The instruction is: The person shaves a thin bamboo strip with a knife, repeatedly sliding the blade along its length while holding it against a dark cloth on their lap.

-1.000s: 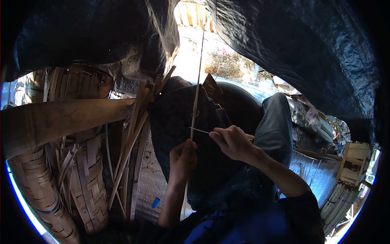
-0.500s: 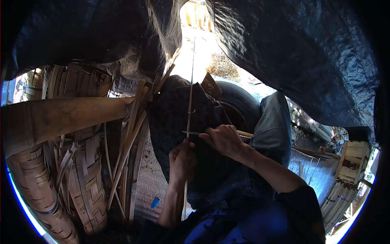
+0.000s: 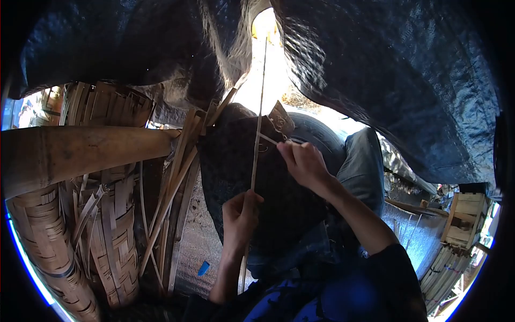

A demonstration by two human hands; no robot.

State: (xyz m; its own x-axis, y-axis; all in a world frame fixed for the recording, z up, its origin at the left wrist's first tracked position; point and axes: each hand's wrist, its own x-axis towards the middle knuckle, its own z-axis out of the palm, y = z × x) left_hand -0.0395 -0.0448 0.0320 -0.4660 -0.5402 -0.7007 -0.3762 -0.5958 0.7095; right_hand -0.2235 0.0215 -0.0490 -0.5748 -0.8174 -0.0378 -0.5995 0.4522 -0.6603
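Observation:
A long thin bamboo strip (image 3: 261, 96) runs upright through the middle of the view, from near my body toward the bright gap. My left hand (image 3: 240, 214) is closed around its lower part, thumb on top. In my right hand (image 3: 307, 163) is a knife (image 3: 268, 139); its narrow blade reaches left and meets the strip well above my left hand. The knife's handle is mostly hidden by my fingers. A small curled shaving (image 3: 263, 148) shows beside the strip, just below the blade. Dark cloth (image 3: 228, 139) covers my lap beneath it.
At left, a thick bamboo pole (image 3: 91, 153) juts in above woven bamboo baskets (image 3: 40, 231) and leaning split strips (image 3: 170, 198). Dark plastic sheeting (image 3: 386, 70) hangs overhead. A tyre (image 3: 316, 129) lies beyond my lap. At right is a wooden crate (image 3: 464, 217).
My right hand has slid the knife away from my body along the strip, from just above my left hand to farther up. My left hand stays in nearly the same place.

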